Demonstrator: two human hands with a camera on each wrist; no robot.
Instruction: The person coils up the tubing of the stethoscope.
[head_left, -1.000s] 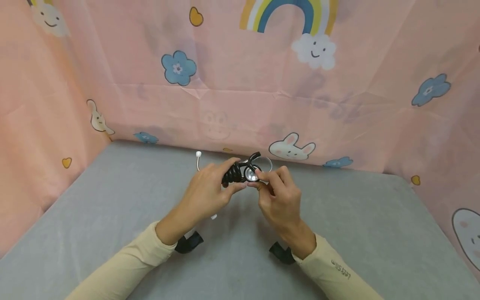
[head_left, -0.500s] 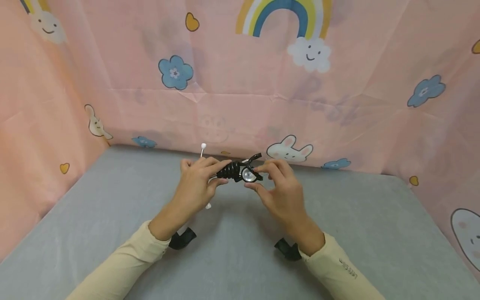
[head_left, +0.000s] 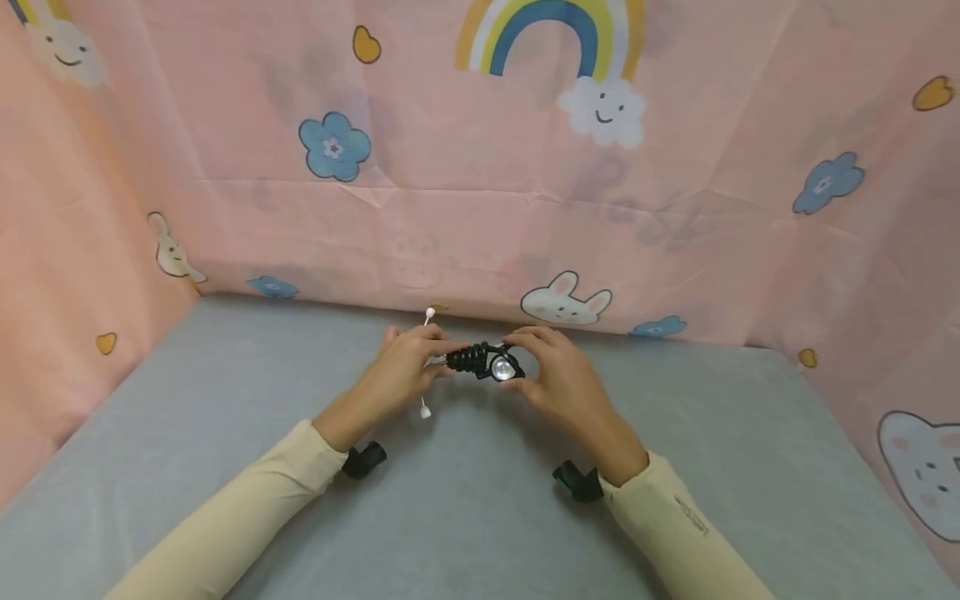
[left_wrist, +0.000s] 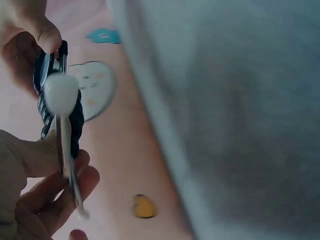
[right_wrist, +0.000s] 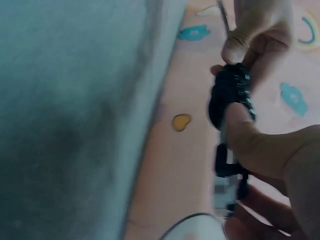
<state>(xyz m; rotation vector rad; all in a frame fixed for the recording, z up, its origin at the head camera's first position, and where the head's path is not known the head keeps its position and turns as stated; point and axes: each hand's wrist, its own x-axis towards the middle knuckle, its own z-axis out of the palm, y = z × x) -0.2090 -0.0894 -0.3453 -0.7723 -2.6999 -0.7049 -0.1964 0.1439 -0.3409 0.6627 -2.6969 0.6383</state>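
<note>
A stethoscope, its black tubing wound into a tight coil [head_left: 468, 358], is held between both hands above the grey table. My left hand [head_left: 393, 375] pinches its metal ear tubes just left of the coil. White ear tips [head_left: 425, 412] stick out on either side of that hand; one ear tip [left_wrist: 61, 95] looms close in the left wrist view. At the other end, my right hand [head_left: 570, 379] holds the silver, black-rimmed chest piece [head_left: 502, 368] between thumb and fingers. In the right wrist view the right thumb [right_wrist: 240, 125] lies against the black bundle, hiding part of it.
A grey cloth-covered table [head_left: 465, 517] spreads beneath the hands. Pink curtain [head_left: 435, 225] with cartoon prints encloses the back and both sides. Black wrist mounts [head_left: 365, 460] hang under the forearms.
My left hand has shifted from the coil back onto the metal ear tubes, exposing more coil. The right-hand fingers have spread wider around the chest piece. A clear ring seen earlier no longer shows.
</note>
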